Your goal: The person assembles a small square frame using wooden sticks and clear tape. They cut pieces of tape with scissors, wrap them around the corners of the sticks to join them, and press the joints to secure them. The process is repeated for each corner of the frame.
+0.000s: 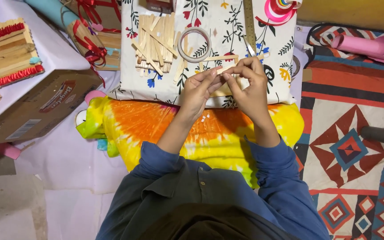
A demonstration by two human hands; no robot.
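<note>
A thin wooden stick [224,70] is pinched between the fingertips of the left hand [198,89] and right hand [250,84] above the floral cushion [272,66], where it could be snapped or dropped onto the stick pile [154,42] if squeezed unevenly.

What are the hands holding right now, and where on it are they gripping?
Both hands pinch a pale wooden stick: the left hand by its left end, the right hand by its right end, over the floral cloth.
</note>
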